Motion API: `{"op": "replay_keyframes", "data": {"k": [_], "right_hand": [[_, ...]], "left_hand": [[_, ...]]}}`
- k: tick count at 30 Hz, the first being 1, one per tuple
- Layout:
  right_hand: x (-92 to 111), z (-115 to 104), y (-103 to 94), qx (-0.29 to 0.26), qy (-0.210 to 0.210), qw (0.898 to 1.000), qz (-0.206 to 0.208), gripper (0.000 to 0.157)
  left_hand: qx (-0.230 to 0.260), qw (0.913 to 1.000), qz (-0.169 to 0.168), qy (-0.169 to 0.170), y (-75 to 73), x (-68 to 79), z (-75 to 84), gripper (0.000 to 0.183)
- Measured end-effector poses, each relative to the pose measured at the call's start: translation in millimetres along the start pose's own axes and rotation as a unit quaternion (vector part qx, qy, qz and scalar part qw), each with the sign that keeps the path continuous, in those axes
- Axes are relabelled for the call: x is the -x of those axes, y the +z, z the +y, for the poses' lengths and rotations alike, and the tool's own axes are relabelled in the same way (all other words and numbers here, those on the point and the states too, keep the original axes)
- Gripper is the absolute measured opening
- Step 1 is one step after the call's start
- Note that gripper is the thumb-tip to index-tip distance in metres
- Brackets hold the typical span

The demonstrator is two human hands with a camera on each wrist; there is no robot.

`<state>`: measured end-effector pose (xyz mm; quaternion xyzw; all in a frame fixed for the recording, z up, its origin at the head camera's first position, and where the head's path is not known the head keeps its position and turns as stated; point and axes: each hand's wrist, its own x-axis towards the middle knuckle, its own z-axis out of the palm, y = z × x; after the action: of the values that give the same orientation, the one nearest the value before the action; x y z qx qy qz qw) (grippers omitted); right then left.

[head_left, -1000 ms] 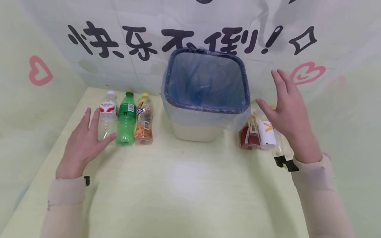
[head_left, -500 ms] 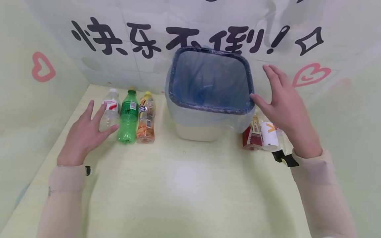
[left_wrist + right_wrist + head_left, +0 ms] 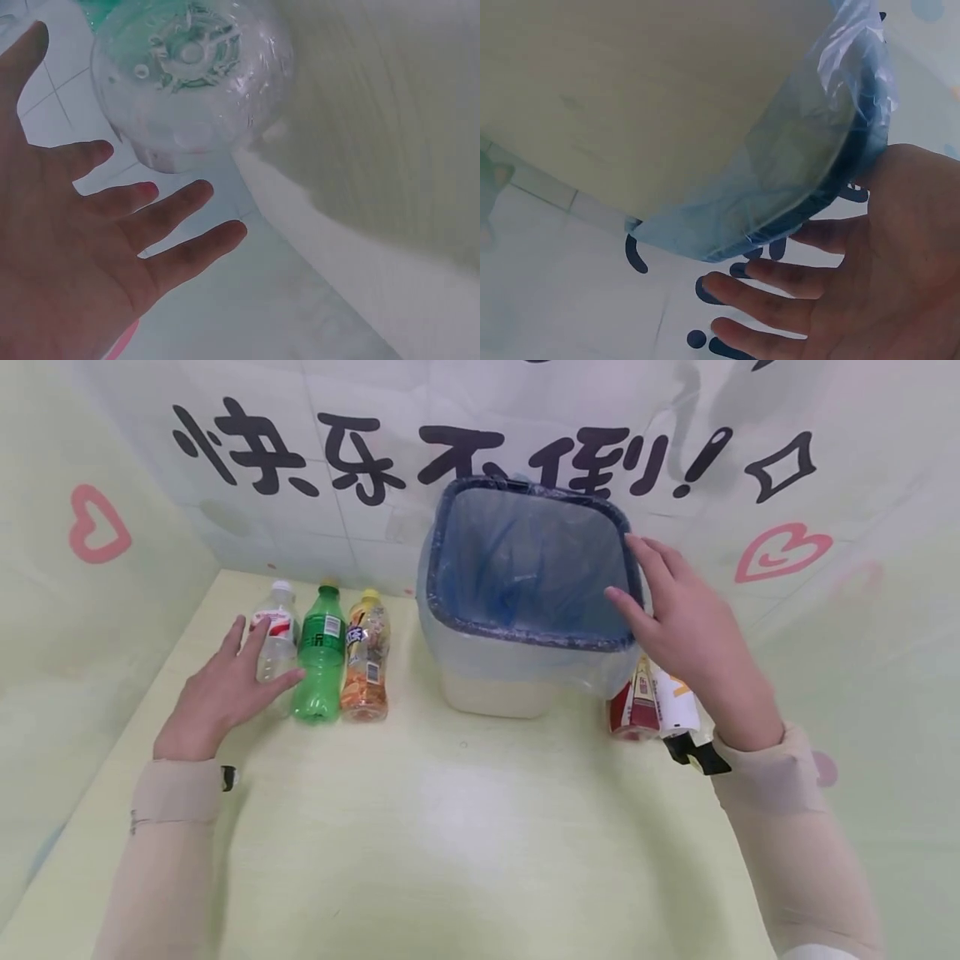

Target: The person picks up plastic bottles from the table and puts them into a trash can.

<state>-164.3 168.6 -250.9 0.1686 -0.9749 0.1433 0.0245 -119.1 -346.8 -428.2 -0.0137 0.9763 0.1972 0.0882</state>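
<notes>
My left hand [image 3: 221, 697] hovers with spread fingers over a clear plastic bottle [image 3: 279, 647] with a red-and-white label. In the left wrist view that bottle's round base [image 3: 191, 56] faces the camera, just beyond the fingers [image 3: 195, 251]. Beside it lie a green bottle [image 3: 321, 660] and an orange-labelled drink bottle [image 3: 366, 660] with a yellow cap. My right hand [image 3: 693, 635] is at the right rim of a white trash bin [image 3: 491, 689] lined with a thin bluish bag [image 3: 517, 539]. Its fingers stay extended, with the thumb and fingertips overlapping the dark rim.
Right of the bin, partly hidden by my right forearm, are a dark red bottle [image 3: 633, 706] and a white-labelled bottle [image 3: 677, 706]. A printed backdrop [image 3: 390, 531] rises behind the pale table [image 3: 457, 835], and side walls close in left and right.
My right hand has moved left and inward, from beside the bin to its right rim. My left hand has shifted slightly, still over the clear bottle. The camera has tilted a little.
</notes>
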Motion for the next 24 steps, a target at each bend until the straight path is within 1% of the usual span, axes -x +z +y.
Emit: {"op": "replay_keyframes", "data": {"k": [6,8,10,13,16,18,22,24], "right_hand": [[-2.0,-1.4,3.4,0.004,0.042,0.998,-0.037,0.076],[-2.8,-1.1,3.4,0.001,0.054,0.998,-0.045,0.078],[-3.7,-0.8,3.3,-0.007,0.064,0.996,-0.053,0.079],[-5.0,0.2,5.1,-0.034,0.072,0.995,-0.067,0.078],[-4.7,1.4,9.1,-0.064,0.076,0.992,-0.079,0.074],[-4.0,2.3,11.6,-0.075,0.080,0.990,-0.084,0.070],[-3.9,4.8,13.8,-0.084,0.090,0.990,-0.073,0.066],[-4.1,6.2,14.1,-0.091,0.097,0.989,-0.070,0.066]], "left_hand": [[0.006,0.9996,-0.027,-0.005,-0.1,-7.6,1.9,0.103],[0.007,0.9996,-0.028,-0.004,0.0,-10.3,2.5,0.103],[0.009,0.9996,-0.026,-0.001,0.9,-12.6,2.1,0.102],[0.014,0.9997,-0.020,0.003,4.1,-13.2,-1.3,0.099],[0.023,0.9996,-0.017,0.003,9.5,-10.5,-6.8,0.092],[0.029,0.9995,-0.011,0.004,13.0,-9.0,-9.6,0.087],[0.033,0.9994,0.006,0.010,16.4,-11.1,-10.8,0.083],[0.033,0.9993,0.008,0.013,17.0,-13.3,-10.0,0.083]]}}
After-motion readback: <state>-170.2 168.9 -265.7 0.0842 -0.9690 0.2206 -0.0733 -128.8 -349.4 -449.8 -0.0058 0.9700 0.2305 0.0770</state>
